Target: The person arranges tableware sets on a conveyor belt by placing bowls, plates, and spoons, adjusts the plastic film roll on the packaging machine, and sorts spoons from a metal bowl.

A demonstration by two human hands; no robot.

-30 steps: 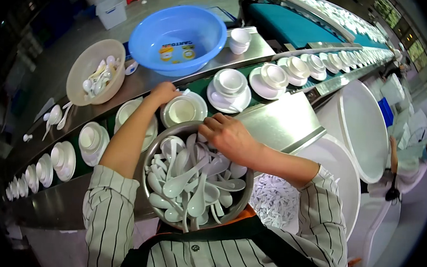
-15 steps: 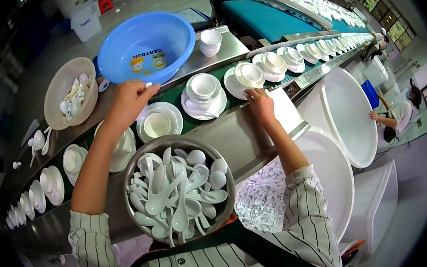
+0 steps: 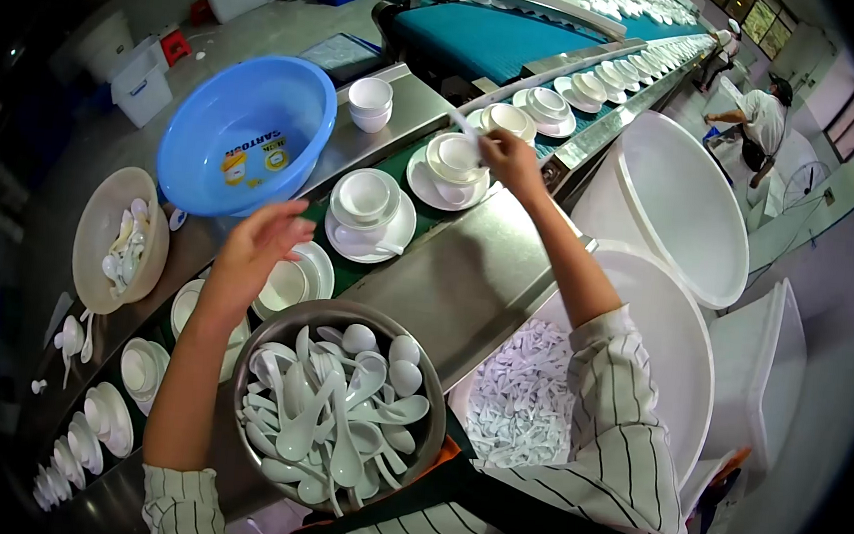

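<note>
My left hand (image 3: 262, 254) is over the belt with its fingers apart and nothing in them, beside a bowl-and-plate stack (image 3: 296, 279). Pinched in my right hand (image 3: 506, 161) is a white spoon (image 3: 464, 123), held above a stack of bowl and plate (image 3: 452, 169). Another stack (image 3: 364, 212), with a spoon lying on its plate, stands between my hands. Close to my body, a steel bowl (image 3: 426, 436) is heaped with white spoons (image 3: 344, 451).
A blue basin (image 3: 247, 137), a beige basin (image 3: 90, 251) with spoons and two stacked cups (image 3: 370, 104) line the far side. White tubs (image 3: 688, 202) stand at right, one holding small white pieces (image 3: 521, 405). A person (image 3: 762, 123) is farther right.
My left hand has opened and moved down off the blue basin's edge. My right hand has lifted, with a spoon now showing in it. The view has shifted, and the farther person has moved.
</note>
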